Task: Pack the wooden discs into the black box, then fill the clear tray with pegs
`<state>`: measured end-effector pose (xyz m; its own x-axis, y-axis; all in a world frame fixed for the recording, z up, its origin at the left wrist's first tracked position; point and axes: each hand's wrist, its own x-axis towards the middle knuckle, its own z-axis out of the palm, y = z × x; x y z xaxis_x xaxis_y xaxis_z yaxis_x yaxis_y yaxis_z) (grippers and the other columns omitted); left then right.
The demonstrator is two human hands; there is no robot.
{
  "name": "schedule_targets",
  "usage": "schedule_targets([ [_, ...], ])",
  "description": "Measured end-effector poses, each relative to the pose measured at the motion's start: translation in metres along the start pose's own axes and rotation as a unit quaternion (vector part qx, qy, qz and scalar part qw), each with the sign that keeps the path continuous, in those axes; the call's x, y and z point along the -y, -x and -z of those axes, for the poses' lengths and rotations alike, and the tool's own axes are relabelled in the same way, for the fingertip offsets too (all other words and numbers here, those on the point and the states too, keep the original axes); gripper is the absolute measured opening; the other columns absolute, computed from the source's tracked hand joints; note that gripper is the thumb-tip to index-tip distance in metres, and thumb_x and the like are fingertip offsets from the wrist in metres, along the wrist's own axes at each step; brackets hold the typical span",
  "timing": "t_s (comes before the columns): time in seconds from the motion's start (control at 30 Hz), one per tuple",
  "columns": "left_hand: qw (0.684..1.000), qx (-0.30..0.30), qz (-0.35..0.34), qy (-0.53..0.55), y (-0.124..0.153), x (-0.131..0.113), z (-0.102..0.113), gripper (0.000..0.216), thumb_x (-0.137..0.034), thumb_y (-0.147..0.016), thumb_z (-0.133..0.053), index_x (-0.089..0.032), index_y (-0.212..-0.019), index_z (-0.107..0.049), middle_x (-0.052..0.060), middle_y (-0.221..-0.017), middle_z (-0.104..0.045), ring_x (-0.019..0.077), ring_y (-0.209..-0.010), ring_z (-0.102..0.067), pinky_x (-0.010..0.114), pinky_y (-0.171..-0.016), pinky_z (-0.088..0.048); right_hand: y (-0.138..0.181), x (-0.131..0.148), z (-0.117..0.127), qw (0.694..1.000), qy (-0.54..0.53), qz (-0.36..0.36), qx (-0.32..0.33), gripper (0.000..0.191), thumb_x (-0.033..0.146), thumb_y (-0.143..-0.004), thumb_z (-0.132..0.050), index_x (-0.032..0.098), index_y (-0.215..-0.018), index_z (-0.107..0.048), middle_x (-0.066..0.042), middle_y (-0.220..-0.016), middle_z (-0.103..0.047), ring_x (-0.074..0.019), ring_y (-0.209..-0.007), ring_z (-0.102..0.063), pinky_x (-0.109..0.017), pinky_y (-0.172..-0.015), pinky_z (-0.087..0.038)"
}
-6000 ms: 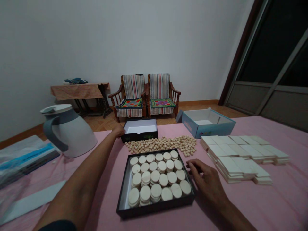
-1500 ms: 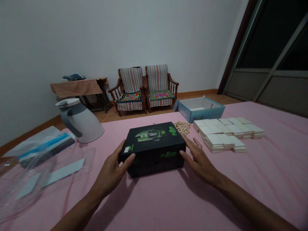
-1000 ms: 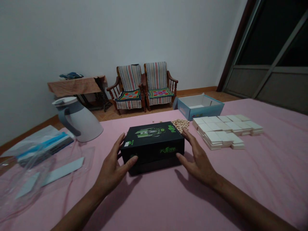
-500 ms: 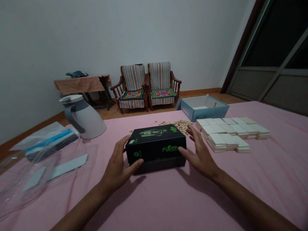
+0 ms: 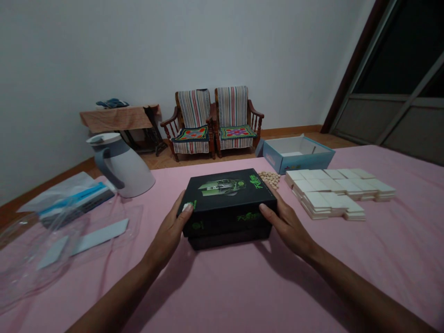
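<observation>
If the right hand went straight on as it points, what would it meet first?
The right hand would meet the black box lid first; its thumb appears to be touching it, leaving no visible gap.

Two hands [image 5: 169, 232] [image 5: 290, 228], one black box [image 5: 225, 194], two armchairs [image 5: 193, 111] [image 5: 233, 108]

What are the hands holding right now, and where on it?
The black box lid, held at its opposite ends: left hand on the left, right hand on the right.
</observation>
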<state>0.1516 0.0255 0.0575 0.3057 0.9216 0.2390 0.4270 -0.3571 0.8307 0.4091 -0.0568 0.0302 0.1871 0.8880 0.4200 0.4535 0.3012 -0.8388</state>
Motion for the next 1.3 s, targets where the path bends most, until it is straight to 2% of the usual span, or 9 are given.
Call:
schedule_targets([
  [0.13, 0.999, 0.013, 0.028, 0.030, 0.013, 0.011, -0.002, 0.070, -0.052, -0.089, -0.042, -0.020, -0.148, -0.025, 0.004, -0.152, -0.033, 0.0255, -0.140, -0.030, 0.043, -0.117, -0.022, 0.017, -0.001, -0.001, 1.000, -0.011, -0.007, -0.002, 0.069, 0.046, -0.091, -0.046, 0.027, -0.150, -0.018, -0.005, -0.148, -0.039, -0.0249, -0.137, -0.032, -0.050, -0.113, -0.026],
  [0.23, 0.999, 0.006, 0.031, 0.018, 0.019, 0.015, -0.007, 0.070, -0.051, -0.088, -0.043, -0.020, -0.148, -0.025, 0.003, -0.154, -0.030, 0.0236, -0.142, -0.025, 0.040, -0.119, -0.015, 0.025, -0.006, -0.004, 1.000, -0.012, -0.021, -0.008, 0.068, 0.046, -0.093, -0.043, 0.026, -0.151, -0.014, -0.006, -0.150, -0.035, -0.0235, -0.137, -0.033, -0.048, -0.113, -0.028],
  [0.47, 0.999, 0.004, 0.030, 0.018, 0.012, 0.013, -0.012, 0.068, -0.051, -0.088, -0.042, -0.019, -0.146, -0.029, 0.004, -0.150, -0.037, 0.0252, -0.139, -0.031, 0.040, -0.117, -0.023, 0.018, -0.019, -0.011, 0.999, -0.021, -0.038, -0.024, 0.064, 0.048, -0.093, -0.040, 0.027, -0.150, -0.020, -0.005, -0.145, -0.043, -0.0238, -0.134, -0.038, -0.048, -0.111, -0.032],
  [0.57, 0.999, 0.009, 0.031, 0.000, 0.010, 0.014, -0.011, 0.070, -0.050, -0.088, -0.041, -0.018, -0.148, -0.024, 0.005, -0.153, -0.031, 0.0253, -0.140, -0.029, 0.040, -0.116, -0.024, 0.015, -0.022, -0.009, 0.999, 0.003, -0.044, -0.028, 0.063, 0.047, -0.093, -0.041, 0.026, -0.150, -0.022, -0.006, -0.147, -0.040, -0.0247, -0.134, -0.038, -0.049, -0.111, -0.032],
  [0.67, 0.995, 0.000, -0.050, -0.092, 0.011, 0.018, -0.007, 0.065, -0.044, -0.091, -0.040, -0.021, -0.149, -0.022, 0.005, -0.156, -0.023, 0.0244, -0.143, -0.021, 0.044, -0.117, -0.020, 0.016, -0.020, -0.004, 0.995, 0.091, 0.011, -0.033, 0.061, 0.042, -0.093, -0.042, 0.025, -0.149, -0.023, -0.006, -0.153, -0.029, -0.0243, -0.140, -0.027, -0.052, -0.114, -0.024],
  [0.77, 0.954, 0.008, -0.196, -0.228, 0.012, 0.024, -0.002, 0.052, -0.037, -0.091, -0.042, -0.024, -0.142, -0.038, 0.004, -0.151, -0.034, 0.0246, -0.143, -0.022, 0.051, -0.118, -0.010, 0.016, -0.017, 0.000, 0.976, 0.194, 0.102, 0.006, 0.054, 0.037, -0.093, -0.044, 0.026, -0.145, -0.033, -0.005, -0.151, -0.033, -0.0228, -0.141, -0.024, -0.052, -0.115, -0.021],
  [0.83, 0.926, 0.011, -0.252, -0.280, 0.012, 0.030, -0.001, 0.050, -0.034, -0.091, -0.043, -0.024, -0.140, -0.041, 0.005, -0.147, -0.041, 0.0252, -0.140, -0.030, 0.054, -0.117, -0.009, 0.016, -0.017, 0.001, 0.962, 0.239, 0.132, 0.025, 0.051, 0.034, -0.093, -0.045, 0.026, -0.143, -0.037, -0.006, -0.148, -0.039, -0.0226, -0.139, -0.028, -0.052, -0.114, -0.022],
  [1.07, 0.891, -0.004, -0.311, -0.331, 0.013, 0.051, -0.007, 0.053, -0.029, -0.088, -0.049, -0.017, -0.138, -0.039, 0.015, -0.141, -0.048, 0.0262, -0.133, -0.042, 0.055, -0.114, -0.021, 0.020, -0.030, -0.006, 0.944, 0.286, 0.161, 0.015, 0.053, 0.032, -0.091, -0.047, 0.022, -0.143, -0.038, -0.010, -0.144, -0.044, -0.0246, -0.136, -0.035, -0.051, -0.109, -0.031],
  [1.3, 0.880, -0.019, -0.332, -0.340, 0.017, 0.059, -0.017, 0.057, -0.033, -0.083, -0.056, -0.015, -0.135, -0.042, 0.018, -0.136, -0.053, 0.0307, -0.126, -0.050, 0.058, -0.108, -0.029, 0.027, -0.039, -0.014, 0.943, 0.295, 0.152, 0.012, 0.053, 0.035, -0.089, -0.050, 0.016, -0.138, -0.044, -0.013, -0.140, -0.048, -0.0250, -0.133, -0.038, -0.048, -0.108, -0.035],
])
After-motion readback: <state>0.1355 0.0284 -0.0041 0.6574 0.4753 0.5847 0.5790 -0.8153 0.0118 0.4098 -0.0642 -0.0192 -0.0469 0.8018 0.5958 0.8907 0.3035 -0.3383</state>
